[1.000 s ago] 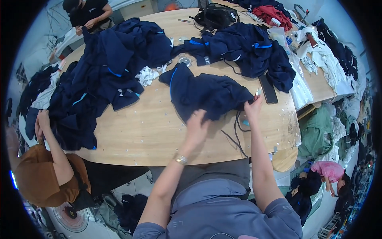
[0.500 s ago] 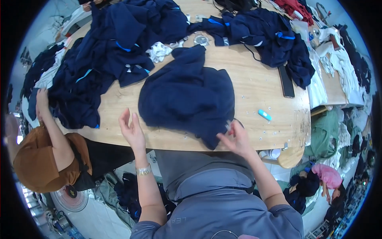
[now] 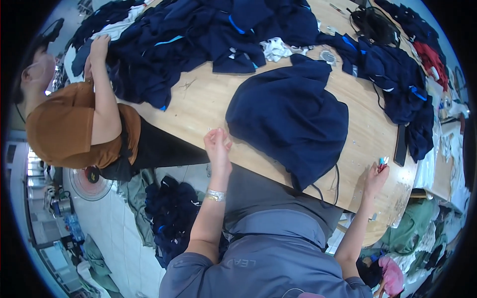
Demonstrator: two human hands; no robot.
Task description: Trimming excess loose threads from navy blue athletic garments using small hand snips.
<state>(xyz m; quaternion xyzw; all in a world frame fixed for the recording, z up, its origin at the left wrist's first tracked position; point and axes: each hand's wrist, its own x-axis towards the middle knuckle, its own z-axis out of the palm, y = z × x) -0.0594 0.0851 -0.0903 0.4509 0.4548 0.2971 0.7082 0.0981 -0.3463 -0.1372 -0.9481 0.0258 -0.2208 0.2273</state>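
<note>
The navy garment [image 3: 290, 116] lies bunched on the wooden table [image 3: 198, 107], dark cord [image 3: 337, 185] trailing from its lower right corner. Just left of the garment, the left hand [image 3: 218, 141] hovers with fingers loosely curled, slightly apart; right of it, the right hand's [image 3: 376, 180] fingers close around a small red-and-teal object [image 3: 382, 165].

Garment [image 3: 290, 114] plain navy; cord [image 3: 338, 179] black. Snips [image 3: 381, 169] red. Table [image 3: 196, 102] pale wood-grain. Pile [image 3: 198, 42] navy, trim [image 3: 236, 25] bright blue. Scraps [image 3: 275, 49] white. Phone [image 3: 400, 145] black. Wearer's shirt [image 3: 278, 260] grey-blue; neighbour's top [image 3: 59, 131] brown. Sack [image 3: 410, 222] green.
</note>
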